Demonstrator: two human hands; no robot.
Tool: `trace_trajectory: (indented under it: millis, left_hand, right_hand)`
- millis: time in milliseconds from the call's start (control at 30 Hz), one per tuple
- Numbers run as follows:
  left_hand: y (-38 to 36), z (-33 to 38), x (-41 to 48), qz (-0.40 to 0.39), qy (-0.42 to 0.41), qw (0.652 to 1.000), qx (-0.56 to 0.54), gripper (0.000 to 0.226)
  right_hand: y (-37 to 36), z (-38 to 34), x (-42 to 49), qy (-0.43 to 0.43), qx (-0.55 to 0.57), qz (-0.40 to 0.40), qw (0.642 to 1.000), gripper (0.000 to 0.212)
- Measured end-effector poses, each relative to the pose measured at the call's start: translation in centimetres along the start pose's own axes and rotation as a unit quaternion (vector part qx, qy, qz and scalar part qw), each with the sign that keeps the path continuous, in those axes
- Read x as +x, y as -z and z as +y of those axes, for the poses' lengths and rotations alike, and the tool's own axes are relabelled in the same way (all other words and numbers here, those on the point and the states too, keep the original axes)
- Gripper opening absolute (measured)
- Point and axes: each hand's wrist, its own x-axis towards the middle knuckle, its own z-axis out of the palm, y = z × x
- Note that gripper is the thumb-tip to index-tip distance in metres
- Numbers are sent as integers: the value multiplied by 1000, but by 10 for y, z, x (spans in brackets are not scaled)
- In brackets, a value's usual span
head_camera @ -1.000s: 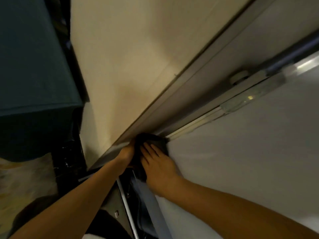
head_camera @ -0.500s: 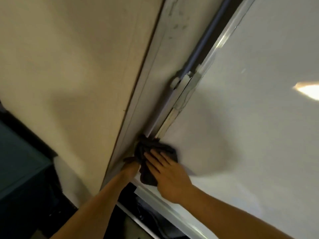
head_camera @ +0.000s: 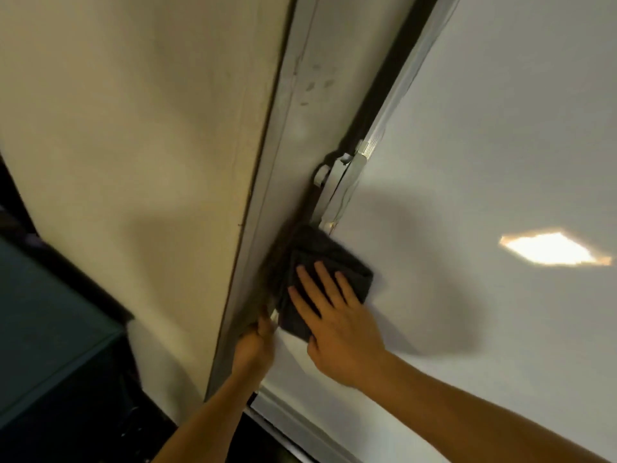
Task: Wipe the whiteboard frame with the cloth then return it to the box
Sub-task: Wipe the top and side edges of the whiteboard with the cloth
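A dark grey folded cloth [head_camera: 329,262] lies over the left edge of the whiteboard [head_camera: 484,168], just below a metal bracket [head_camera: 340,175] on the silver frame [head_camera: 397,91]. My right hand [head_camera: 337,325] presses flat on the cloth, fingers spread. My left hand [head_camera: 255,345] grips the board's left edge just below the cloth, its fingers partly hidden behind the frame. No box is in view.
A cream wall [head_camera: 133,128] runs along the left, with a grey panel [head_camera: 300,95] between it and the whiteboard. A dark teal cabinet [head_camera: 50,329] stands at the lower left. The whiteboard's bottom rail [head_camera: 300,426] crosses under my arms. A bright light reflection [head_camera: 551,250] sits on the board.
Both hands and the cloth have slid up along the frame, closer to the bracket. The view has tilted upward, so the cabinet has dropped to the lower left.
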Motion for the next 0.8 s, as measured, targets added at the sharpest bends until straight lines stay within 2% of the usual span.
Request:
trace_trajectory:
  millis: [67,100,133,167,233,300,333,367,433,500,533,567,600,667,733,800]
  left_hand:
    - [8,6,-8,10,33,998,-52,50]
    - [13,7,-12,4,42,997,-63,48]
    - [18,11,-13,1,26,999,-29,43]
    - [24,22,-17,-9,22,999,-31,38]
    - [35,62,-26,-27,-12,1000,-7,32]
    - [42,106,-33,19,-96,995,-18,38]
    - [45,130,-36,43,-128,991,-6,36]
    - [47,151,-35,65,-153,986,-3,33]
    - [59,192,-33,57,-190,977,82,33]
    - [74,223,-38,70,-251,948,184,34]
    - [80,242,-41,88,-272,943,171,31]
    - [84,259,-47,111,-287,942,134,28]
    - [88,281,-57,143,-314,932,112,25]
    - [82,322,-66,191,-370,909,19,16]
    - [74,361,-68,173,-403,896,-72,16]
    - [66,389,-54,106,-377,902,-185,16]
  right_hand:
    - [3,-3,-15,92,1,-44,995,77]
    - [10,8,-14,108,5,-43,993,75]
    - [20,27,-7,92,5,0,996,73]
    - [33,51,4,46,1,45,998,72]
    - [65,114,30,-99,-14,125,987,70]
    - [92,161,49,-188,-6,176,966,68]
    - [97,164,51,-201,9,186,962,67]
    - [96,156,51,-186,17,188,964,65]
    - [81,123,43,-105,24,159,981,60]
    - [75,115,36,-26,26,129,991,50]
    - [84,133,44,5,26,149,988,44]
    - [99,153,55,-5,16,168,986,40]
    - [118,179,69,-31,8,184,982,38]
    - [165,239,100,-141,-14,247,958,44]
    - [225,289,121,-233,16,269,934,59]
    - [243,300,136,-283,37,254,924,76]
